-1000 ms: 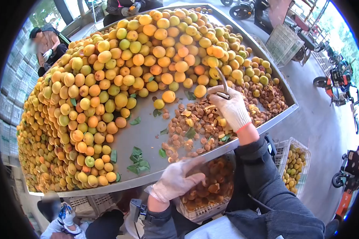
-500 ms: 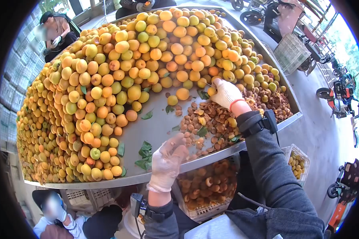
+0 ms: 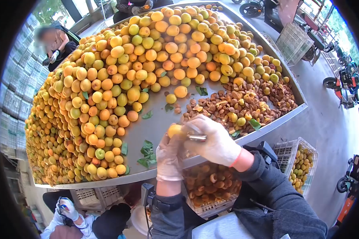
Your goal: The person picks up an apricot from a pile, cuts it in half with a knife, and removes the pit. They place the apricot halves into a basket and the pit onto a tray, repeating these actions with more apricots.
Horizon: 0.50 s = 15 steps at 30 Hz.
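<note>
My left hand (image 3: 170, 158), in a white glove, is closed around a yellow apricot (image 3: 174, 130) that shows above its fingertips. Close against it is my gloved right hand (image 3: 215, 140), wrapped round a slim silver metal tool (image 3: 197, 138) like a small knife; its working end is hidden between the hands. Both hands are over the near edge of the metal table (image 3: 137, 129). Behind them lies a heap of brown pits and split fruit pieces (image 3: 215, 104). A large pile of whole apricots (image 3: 119, 75) covers the far and left parts of the table.
Below the table edge is a crate of halved apricots (image 3: 211, 183). Another crate of fruit (image 3: 297, 163) stands on the floor at right. Loose green leaves (image 3: 146, 153) lie on the metal. Co-workers sit at lower left (image 3: 70, 211) and upper left (image 3: 60, 42).
My right hand has come from the pile's edge back to my left hand, bringing an apricot. The left hand, empty before, now holds it. The view has shifted slightly.
</note>
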Available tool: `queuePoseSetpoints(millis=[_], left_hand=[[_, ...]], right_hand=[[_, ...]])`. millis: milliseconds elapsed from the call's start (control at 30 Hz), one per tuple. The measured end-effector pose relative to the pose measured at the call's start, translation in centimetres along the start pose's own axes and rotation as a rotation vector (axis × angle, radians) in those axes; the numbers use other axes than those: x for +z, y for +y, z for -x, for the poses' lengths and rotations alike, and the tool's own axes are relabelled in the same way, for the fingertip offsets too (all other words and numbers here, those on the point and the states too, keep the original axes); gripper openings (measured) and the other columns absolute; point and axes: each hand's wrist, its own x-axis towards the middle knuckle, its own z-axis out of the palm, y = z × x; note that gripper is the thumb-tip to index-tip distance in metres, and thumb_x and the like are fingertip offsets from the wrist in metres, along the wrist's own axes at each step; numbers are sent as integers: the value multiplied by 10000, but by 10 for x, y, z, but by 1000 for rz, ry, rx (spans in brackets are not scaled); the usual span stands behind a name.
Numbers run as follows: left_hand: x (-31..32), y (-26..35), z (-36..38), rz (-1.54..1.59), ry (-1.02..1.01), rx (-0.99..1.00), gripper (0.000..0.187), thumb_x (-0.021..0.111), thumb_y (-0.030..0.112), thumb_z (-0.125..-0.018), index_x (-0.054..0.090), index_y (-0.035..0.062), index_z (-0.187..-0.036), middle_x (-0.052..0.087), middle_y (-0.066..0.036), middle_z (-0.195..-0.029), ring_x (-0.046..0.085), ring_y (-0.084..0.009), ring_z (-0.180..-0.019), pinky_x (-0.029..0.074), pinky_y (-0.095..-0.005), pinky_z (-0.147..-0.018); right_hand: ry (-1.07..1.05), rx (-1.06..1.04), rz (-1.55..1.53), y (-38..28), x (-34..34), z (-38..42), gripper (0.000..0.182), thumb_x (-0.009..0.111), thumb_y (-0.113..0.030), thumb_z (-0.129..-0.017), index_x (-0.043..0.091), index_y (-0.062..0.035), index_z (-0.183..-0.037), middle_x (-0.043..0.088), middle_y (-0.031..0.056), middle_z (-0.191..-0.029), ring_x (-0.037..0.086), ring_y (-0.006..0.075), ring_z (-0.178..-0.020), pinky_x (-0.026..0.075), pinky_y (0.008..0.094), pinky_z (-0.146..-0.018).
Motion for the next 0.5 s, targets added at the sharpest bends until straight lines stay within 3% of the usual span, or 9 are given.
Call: queuePoseSetpoints(millis=[67,100,167,200,233,333,500], left_hand=[[-4,5,2,126,-28,-8,474,635,166,-908,459,-4,-1314,614,-114,-1137,645,-259,-970,557,-378,-864],[-1,10,4,242,-95,-14,488,630,176,-911,440,5,-1327,601,-134,-1157,638,-281,-992,559,-397,-868],[2,13,4,352,-160,-19,503,624,186,-914,421,14,-1340,587,-155,-1177,631,-304,-1015,561,-415,-872],[3,12,3,414,-228,-33,482,596,204,-929,429,24,-1343,583,-178,-1190,593,-326,-1082,487,-461,-952],[4,11,2,478,-298,-49,463,568,221,-944,438,34,-1346,579,-201,-1203,554,-348,-1149,414,-506,-1032],[5,1,0,452,-279,-42,477,559,226,-948,418,29,-1359,542,-216,-1267,506,-365,-1209,363,-524,-1068],[16,-4,4,317,-305,23,507,575,233,-941,407,10,-1364,535,-200,-1280,511,-343,-1209,374,-493,-1066]], right_hand=[[-91,356,-617,-1,-15,3,151,663,-96,-832,656,-37,-971,651,72,-884,632,162,-813,511,293,-731],[-136,521,-652,-14,-30,2,88,643,-68,-855,682,-39,-928,657,43,-887,597,102,-817,498,262,-730],[-169,515,-610,-2,-19,13,101,646,-71,-852,681,-40,-942,661,43,-877,600,103,-807,496,260,-727],[-201,513,-557,2,-15,18,115,649,-74,-850,681,-40,-955,665,42,-866,603,105,-797,494,258,-724],[-289,535,-513,0,-15,19,133,649,-85,-849,680,-49,-973,675,50,-851,620,124,-801,496,271,-730],[-250,284,-323,15,1,30,248,641,-164,-820,660,-61,-1045,672,175,-865,663,325,-804,517,382,-721],[-261,270,-172,13,-3,30,304,610,-202,-821,625,-60,-1090,650,213,-848,634,399,-791,512,442,-690]])
